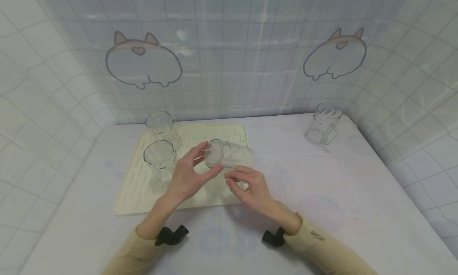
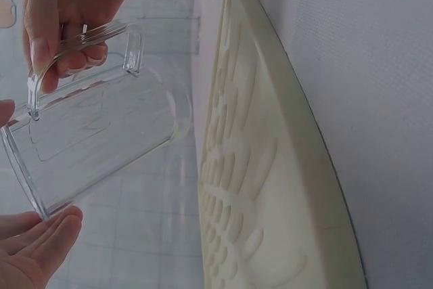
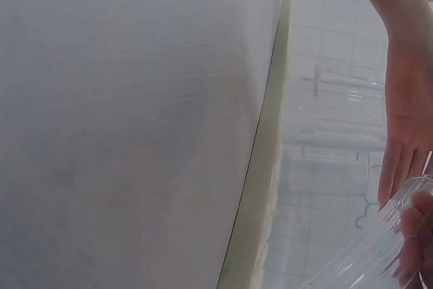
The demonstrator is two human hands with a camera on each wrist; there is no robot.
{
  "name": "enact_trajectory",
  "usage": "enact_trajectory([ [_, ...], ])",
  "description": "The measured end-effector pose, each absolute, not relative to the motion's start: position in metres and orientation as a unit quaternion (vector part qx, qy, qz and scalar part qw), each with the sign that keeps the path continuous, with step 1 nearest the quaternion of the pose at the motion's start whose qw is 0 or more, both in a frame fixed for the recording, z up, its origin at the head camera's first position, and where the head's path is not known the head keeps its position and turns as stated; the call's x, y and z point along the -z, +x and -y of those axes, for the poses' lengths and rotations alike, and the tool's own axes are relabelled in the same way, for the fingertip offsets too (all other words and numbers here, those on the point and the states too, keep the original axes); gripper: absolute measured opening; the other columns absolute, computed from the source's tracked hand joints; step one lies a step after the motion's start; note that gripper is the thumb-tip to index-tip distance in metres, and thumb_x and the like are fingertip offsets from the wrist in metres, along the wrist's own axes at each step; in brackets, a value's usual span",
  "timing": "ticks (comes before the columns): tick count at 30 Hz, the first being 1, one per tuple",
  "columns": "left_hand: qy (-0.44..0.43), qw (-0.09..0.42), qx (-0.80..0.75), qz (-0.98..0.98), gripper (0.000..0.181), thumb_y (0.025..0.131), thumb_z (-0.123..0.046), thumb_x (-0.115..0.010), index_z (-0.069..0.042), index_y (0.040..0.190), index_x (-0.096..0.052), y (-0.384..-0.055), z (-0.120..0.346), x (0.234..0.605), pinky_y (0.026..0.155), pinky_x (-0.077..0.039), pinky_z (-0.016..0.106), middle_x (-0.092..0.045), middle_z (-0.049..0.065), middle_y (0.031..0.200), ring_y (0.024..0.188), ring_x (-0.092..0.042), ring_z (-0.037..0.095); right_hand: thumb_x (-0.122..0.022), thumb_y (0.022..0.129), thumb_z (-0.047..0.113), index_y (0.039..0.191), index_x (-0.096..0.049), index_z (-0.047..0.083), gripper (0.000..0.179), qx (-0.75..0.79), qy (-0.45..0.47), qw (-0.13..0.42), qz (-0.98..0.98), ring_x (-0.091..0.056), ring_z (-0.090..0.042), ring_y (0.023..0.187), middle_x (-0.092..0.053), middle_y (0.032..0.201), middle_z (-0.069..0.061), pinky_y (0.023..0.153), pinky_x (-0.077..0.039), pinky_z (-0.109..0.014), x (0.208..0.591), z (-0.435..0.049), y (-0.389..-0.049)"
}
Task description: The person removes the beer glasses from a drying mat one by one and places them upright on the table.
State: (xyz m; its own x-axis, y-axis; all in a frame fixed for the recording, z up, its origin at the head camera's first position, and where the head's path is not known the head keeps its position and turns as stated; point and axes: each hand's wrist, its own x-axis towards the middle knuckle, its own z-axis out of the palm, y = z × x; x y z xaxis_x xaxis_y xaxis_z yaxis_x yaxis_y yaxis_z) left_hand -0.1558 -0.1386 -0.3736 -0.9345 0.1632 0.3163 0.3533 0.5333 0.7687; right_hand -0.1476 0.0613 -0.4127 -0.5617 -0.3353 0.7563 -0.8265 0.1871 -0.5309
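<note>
Head view first: I have the held glass mug (image 1: 234, 153) lying on its side in mid-air over the right part of the drying mat (image 1: 132, 199), one end turned toward the left hand (image 1: 187, 175). That hand is parted wide, thumb and fingertips at opposite edges of the end, pinching it lightly as far as I can judge. From the left wrist camera I see the right hand (image 1: 252, 185) closed on the handle (image 2: 135, 52), thumb outside and fingertips between handle and wall.

My main worry is slip. Smooth glass held by fingertips at one end could slide free if the left side relaxes early; the weight would then hang from the handle, and a loose pinch there could let the mug swing down onto the ridged mat. Whether the glass is wet, I cannot tell.

Second, crowding. The front glass (image 1: 161, 157) stands on the mat just beside the left hand, the rear glass (image 1: 159, 126) behind it. A leftward sweep, or the hand backing out carelessly, could tip the front one into its neighbour. Clear walls make edges hard to judge, inviting a knock. The far mug (image 1: 323, 124), upright on the table (image 1: 358, 179), is well apart and worries me least.
</note>
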Motion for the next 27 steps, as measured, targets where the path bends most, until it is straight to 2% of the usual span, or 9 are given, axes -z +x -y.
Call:
enact_trajectory([
  [13, -0.144, 0.102, 0.459, 0.871, 0.075, 0.076, -0.05, -0.072, -0.021, 0.139, -0.043, -0.153, 0.1392, 0.3732, 0.094, -0.049, 0.036, -0.048, -0.003, 0.138, 0.115, -0.055, 0.018, -0.063, 0.087, 0.007, 0.089, -0.071, 0.009, 0.008, -0.468, 0.414, 0.253, 0.739, -0.06, -0.005, 0.077, -0.066, 0.08, 0.0, 0.07, -0.05, -0.017, 0.4149, -0.0598, -0.1462],
  [21, -0.154, 0.106, 0.466, 0.865, 0.078, 0.075, -0.046, -0.075, -0.014, 0.139, -0.043, -0.1543, 0.1383, 0.3749, 0.091, -0.051, 0.032, -0.049, -0.002, 0.136, 0.119, -0.052, 0.016, -0.064, 0.086, 0.006, 0.09, -0.071, 0.008, 0.008, -0.46, 0.418, 0.253, 0.742, -0.061, -0.005, 0.078, -0.066, 0.082, 0.003, 0.071, -0.051, -0.017, 0.4166, -0.0594, -0.1454],
  [27, -0.153, 0.103, 0.464, 0.867, 0.078, 0.075, -0.047, -0.075, -0.016, 0.139, -0.043, -0.1538, 0.1385, 0.3748, 0.091, -0.051, 0.032, -0.051, -0.003, 0.134, 0.117, -0.052, 0.015, -0.064, 0.085, 0.006, 0.089, -0.071, 0.009, 0.009, -0.453, 0.424, 0.253, 0.742, -0.061, -0.004, 0.079, -0.067, 0.082, 0.002, 0.071, -0.051, -0.016, 0.4174, -0.0594, -0.1455],
])
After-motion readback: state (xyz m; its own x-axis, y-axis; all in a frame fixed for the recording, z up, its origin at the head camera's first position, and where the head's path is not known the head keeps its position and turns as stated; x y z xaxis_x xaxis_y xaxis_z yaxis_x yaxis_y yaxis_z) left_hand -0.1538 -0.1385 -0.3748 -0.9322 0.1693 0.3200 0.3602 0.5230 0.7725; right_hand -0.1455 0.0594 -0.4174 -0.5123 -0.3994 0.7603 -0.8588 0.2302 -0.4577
